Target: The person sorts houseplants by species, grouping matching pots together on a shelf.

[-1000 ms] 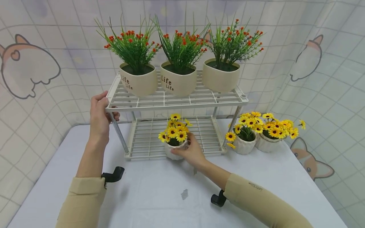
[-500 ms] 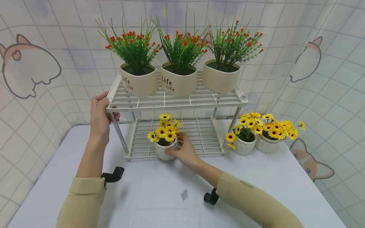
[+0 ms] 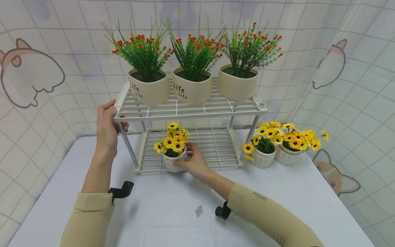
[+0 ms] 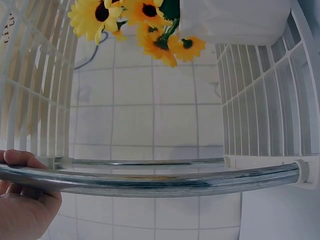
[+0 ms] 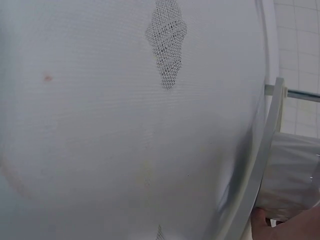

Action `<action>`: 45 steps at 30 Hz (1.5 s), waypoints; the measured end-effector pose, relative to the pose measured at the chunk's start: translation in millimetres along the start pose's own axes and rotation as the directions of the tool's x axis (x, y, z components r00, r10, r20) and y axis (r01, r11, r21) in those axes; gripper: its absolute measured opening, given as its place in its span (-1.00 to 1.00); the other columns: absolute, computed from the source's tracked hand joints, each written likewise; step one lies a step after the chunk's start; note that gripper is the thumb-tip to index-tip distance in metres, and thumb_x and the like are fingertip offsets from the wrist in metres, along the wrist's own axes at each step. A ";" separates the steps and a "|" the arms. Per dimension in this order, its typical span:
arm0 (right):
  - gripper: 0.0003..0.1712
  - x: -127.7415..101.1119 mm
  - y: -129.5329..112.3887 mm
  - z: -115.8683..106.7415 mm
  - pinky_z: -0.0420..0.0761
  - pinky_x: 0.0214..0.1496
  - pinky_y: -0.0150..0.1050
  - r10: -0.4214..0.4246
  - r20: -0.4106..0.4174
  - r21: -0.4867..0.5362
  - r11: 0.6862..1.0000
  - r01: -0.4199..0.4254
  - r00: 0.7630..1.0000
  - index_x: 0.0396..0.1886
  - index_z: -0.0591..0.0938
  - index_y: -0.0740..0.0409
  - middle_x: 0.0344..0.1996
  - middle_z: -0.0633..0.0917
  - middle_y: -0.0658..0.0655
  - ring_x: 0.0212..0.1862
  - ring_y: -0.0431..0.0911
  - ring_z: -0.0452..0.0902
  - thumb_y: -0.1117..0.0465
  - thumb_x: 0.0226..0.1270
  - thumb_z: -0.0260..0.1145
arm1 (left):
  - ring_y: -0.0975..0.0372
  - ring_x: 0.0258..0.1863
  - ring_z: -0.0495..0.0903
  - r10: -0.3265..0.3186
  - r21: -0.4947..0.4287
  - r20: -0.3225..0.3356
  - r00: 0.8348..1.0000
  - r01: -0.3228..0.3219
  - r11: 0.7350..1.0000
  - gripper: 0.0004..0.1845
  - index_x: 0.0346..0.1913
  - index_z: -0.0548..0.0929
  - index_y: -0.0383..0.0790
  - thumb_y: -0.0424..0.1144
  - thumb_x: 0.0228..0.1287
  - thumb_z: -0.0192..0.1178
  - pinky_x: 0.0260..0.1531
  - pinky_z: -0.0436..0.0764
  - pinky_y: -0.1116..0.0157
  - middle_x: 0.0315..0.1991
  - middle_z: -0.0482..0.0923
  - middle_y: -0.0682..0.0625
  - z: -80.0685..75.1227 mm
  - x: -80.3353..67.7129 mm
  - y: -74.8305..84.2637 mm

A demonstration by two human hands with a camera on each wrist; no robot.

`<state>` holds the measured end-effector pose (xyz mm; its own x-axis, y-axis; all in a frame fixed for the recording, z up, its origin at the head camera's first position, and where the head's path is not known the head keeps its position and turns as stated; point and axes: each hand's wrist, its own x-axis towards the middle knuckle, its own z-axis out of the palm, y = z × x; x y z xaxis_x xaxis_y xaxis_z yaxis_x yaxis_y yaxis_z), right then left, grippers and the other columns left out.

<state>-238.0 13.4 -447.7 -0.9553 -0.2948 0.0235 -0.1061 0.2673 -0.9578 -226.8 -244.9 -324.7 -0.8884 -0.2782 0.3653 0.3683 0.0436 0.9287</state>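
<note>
While the left hand (image 3: 107, 127) grips the shelf (image 3: 185, 109) corner, keep steady; with the right hand (image 3: 193, 162) curled around the sunflower pot (image 3: 173, 162) on the lower rack's front edge, slide slowly, keeping petals below the upper rack

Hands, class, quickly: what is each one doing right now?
Left hand: grips the rack's top corner.
Right hand: holds the sunflower pot on the lower shelf.

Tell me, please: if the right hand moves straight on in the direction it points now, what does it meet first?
The right hand already grips the small white pot of yellow flowers on the lower shelf. Pointing left, it would probably next reach the rack's front-left metal leg; depth is uncertain.
</note>
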 end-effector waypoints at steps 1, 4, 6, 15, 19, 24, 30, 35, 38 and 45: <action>-0.05 0.5 -0.3 0.8 0.47 0.28 0.09 0.003 -0.002 -0.008 1.000 -0.003 1.000 0.47 0.30 0.17 0.35 0.42 0.24 0.31 0.15 0.40 0.11 0.18 0.60 | 0.22 -0.52 0.37 -0.001 -0.001 -0.002 1.000 0.001 1.000 -0.54 0.41 0.29 -0.11 -0.04 0.59 -0.19 -0.44 0.46 0.38 -0.32 0.50 -0.01 -0.2 -0.1 0.1; -0.04 2.8 -1.0 3.2 0.47 0.28 0.08 0.007 -0.002 -0.023 1.000 -0.007 1.000 0.48 0.30 0.17 0.35 0.43 0.23 0.31 0.14 0.41 0.09 0.17 0.61 | 0.22 -0.52 0.37 -0.001 -0.008 -0.006 1.000 0.001 1.000 -0.55 0.40 0.30 -0.11 -0.04 0.59 -0.18 -0.45 0.47 0.38 -0.32 0.50 -0.01 -0.3 -0.1 0.5; -0.03 4.4 -1.4 5.0 0.47 0.28 0.08 0.008 -0.002 -0.025 1.000 -0.008 1.000 0.48 0.31 0.17 0.35 0.43 0.24 0.30 0.15 0.41 0.09 0.17 0.61 | 0.21 -0.53 0.38 0.000 -0.007 -0.007 1.000 0.000 1.000 -0.55 0.40 0.30 -0.11 -0.03 0.59 -0.18 -0.45 0.47 0.38 -0.32 0.51 -0.01 -0.4 -0.2 0.4; -0.05 12.7 -8.2 18.4 0.47 0.29 0.05 0.000 0.029 -0.044 0.999 0.002 1.000 0.47 0.30 0.14 0.34 0.45 0.22 0.30 0.12 0.42 0.09 0.18 0.61 | 0.22 -0.52 0.37 0.013 0.017 -0.008 1.000 -0.013 1.000 -0.54 0.41 0.28 -0.11 -0.02 0.60 -0.20 -0.43 0.48 0.40 -0.30 0.53 -0.01 0.5 -1.0 -1.3; -0.05 20.1 -10.7 26.3 0.51 0.25 0.00 -0.005 0.040 -0.086 0.996 0.008 0.999 0.46 0.32 0.13 0.31 0.48 0.19 0.28 0.08 0.46 0.03 0.17 0.61 | 0.22 -0.52 0.37 0.014 0.016 -0.010 1.000 -0.014 1.000 -0.55 0.40 0.29 -0.11 -0.02 0.60 -0.20 -0.43 0.48 0.40 -0.31 0.52 -0.01 1.3 -0.2 -1.2; -0.03 28.7 -13.8 35.9 0.55 0.20 -0.04 -0.027 0.056 -0.100 0.994 0.033 0.998 0.47 0.33 0.16 0.27 0.51 0.15 0.22 0.04 0.48 0.02 0.16 0.62 | 0.21 -0.51 0.37 0.011 0.018 -0.014 1.000 -0.011 1.000 -0.54 0.40 0.29 -0.11 -0.02 0.60 -0.20 -0.42 0.49 0.39 -0.30 0.53 0.00 1.7 0.7 -1.0; -0.04 37.6 -15.1 46.9 0.55 0.21 -0.10 -0.037 0.053 -0.159 0.986 0.045 0.998 0.43 0.36 0.15 0.23 0.53 0.10 0.20 -0.01 0.51 -0.01 0.13 0.64 | 0.21 -0.50 0.38 0.010 0.049 -0.023 1.000 -0.009 0.999 -0.53 0.42 0.28 -0.10 0.00 0.60 -0.21 -0.38 0.50 0.38 -0.28 0.54 -0.01 1.3 -0.8 -0.8; -0.04 43.6 -17.7 54.7 0.55 0.19 -0.12 -0.069 0.043 -0.205 0.976 0.076 0.997 0.42 0.37 0.13 0.22 0.55 0.08 0.18 -0.03 0.52 -0.03 0.12 0.64 | 0.20 -0.49 0.36 0.001 0.038 -0.026 1.000 0.000 0.999 -0.53 0.41 0.28 -0.10 0.01 0.61 -0.20 -0.39 0.49 0.40 -0.26 0.53 -0.01 1.3 -1.5 -0.5; -0.04 45.1 -20.1 58.0 0.54 0.19 -0.14 -0.095 0.050 -0.237 0.966 0.104 0.994 0.42 0.37 0.16 0.20 0.56 0.10 0.17 -0.02 0.53 -0.05 0.13 0.63 | 0.21 -0.50 0.36 -0.011 0.020 -0.032 0.999 0.012 1.000 -0.54 0.40 0.29 -0.09 0.01 0.61 -0.19 -0.40 0.49 0.40 -0.27 0.53 -0.01 1.1 -2.0 -0.7; -0.06 44.0 -18.2 57.5 0.52 0.25 -0.15 -0.121 0.087 -0.264 0.954 0.140 0.989 0.48 0.32 0.21 0.28 0.54 0.16 0.24 0.02 0.51 0.01 0.23 0.57 | 0.21 -0.52 0.37 -0.007 -0.008 -0.019 1.000 0.007 1.000 -0.55 0.38 0.30 -0.11 0.00 0.60 -0.17 -0.42 0.50 0.40 -0.30 0.53 -0.01 0.7 -0.8 1.0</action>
<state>-262.2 -57.2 -445.7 -0.9080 -0.4033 0.1140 -0.3075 0.4561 -0.8351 -225.9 -244.0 -324.1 -0.8856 -0.2967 0.3574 0.3642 0.0340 0.9307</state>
